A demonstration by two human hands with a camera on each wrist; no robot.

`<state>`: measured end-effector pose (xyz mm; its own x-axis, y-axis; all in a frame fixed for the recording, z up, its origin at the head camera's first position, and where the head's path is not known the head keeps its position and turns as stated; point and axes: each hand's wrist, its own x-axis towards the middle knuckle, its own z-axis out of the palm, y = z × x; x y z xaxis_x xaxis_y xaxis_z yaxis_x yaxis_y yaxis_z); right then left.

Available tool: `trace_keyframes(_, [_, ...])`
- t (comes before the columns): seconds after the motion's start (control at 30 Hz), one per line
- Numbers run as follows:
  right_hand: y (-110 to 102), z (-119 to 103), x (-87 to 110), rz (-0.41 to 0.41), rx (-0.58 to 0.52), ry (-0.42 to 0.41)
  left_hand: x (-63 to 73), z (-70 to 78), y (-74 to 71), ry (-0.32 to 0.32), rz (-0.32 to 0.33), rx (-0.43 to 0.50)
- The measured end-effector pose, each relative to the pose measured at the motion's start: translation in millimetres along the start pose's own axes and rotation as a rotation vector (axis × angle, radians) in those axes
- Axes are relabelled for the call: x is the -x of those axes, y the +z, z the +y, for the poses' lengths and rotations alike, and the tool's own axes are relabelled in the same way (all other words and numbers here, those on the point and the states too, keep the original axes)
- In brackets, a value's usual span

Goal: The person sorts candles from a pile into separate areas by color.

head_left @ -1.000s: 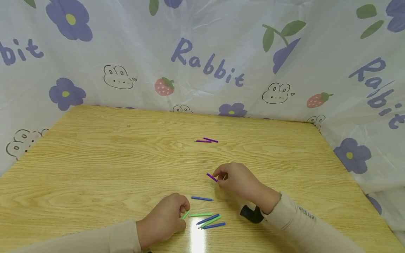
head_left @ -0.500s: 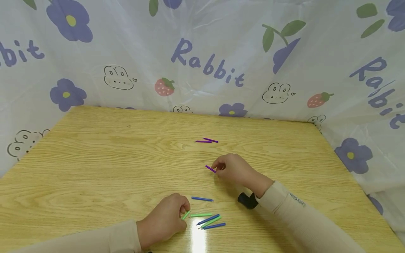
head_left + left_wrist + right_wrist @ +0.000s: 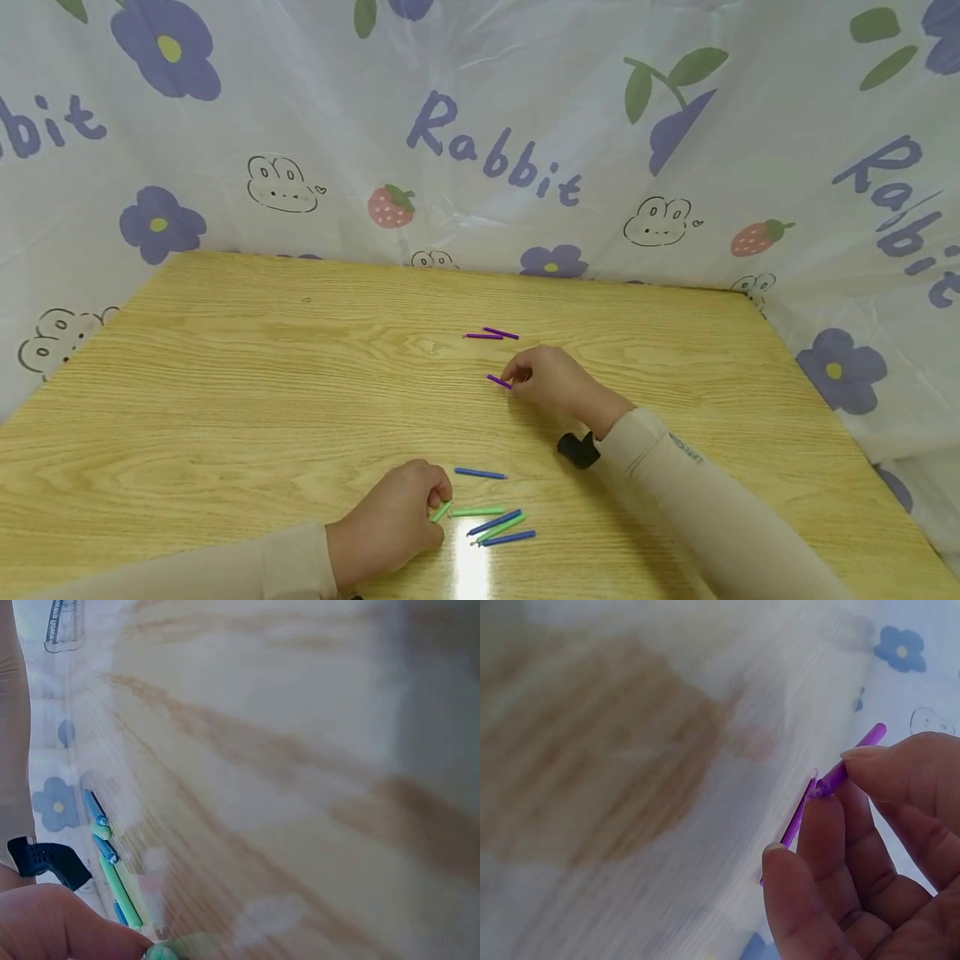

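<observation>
My right hand (image 3: 555,382) pinches a thin purple candle (image 3: 497,381) between thumb and fingers, over the middle of the table. In the right wrist view the held candle (image 3: 866,750) tilts upward, its wick end near the index finger. Just beyond lie two more purple candles (image 3: 482,337), side by side and partly overlapping. At the front, my left hand (image 3: 393,521) pinches a short visible length of a green candle (image 3: 441,511). To its right are a green candle (image 3: 477,512) and a separate blue candle (image 3: 481,473).
Right of the left hand, a second green candle (image 3: 506,526) lies slantwise between two blue candles, one of them the nearest blue candle (image 3: 510,538). A black piece (image 3: 577,450) sits under the right wrist. A printed white curtain (image 3: 330,125) hangs behind the wooden table (image 3: 262,400).
My right hand has moved away from me across the table with the purple candle, closer to the two purple ones. The left hand has stayed in place, holding the green candle.
</observation>
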<state>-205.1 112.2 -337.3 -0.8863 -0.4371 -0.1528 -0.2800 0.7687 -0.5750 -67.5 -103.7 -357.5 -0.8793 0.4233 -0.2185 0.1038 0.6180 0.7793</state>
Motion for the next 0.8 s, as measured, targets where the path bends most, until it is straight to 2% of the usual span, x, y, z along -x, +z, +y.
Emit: trace_keyframes(0.8, [-4.8,6.6,-43.7,0.002,0.053,0.066,-1.9,-1.4,0.7,0.004,0.004,-0.009])
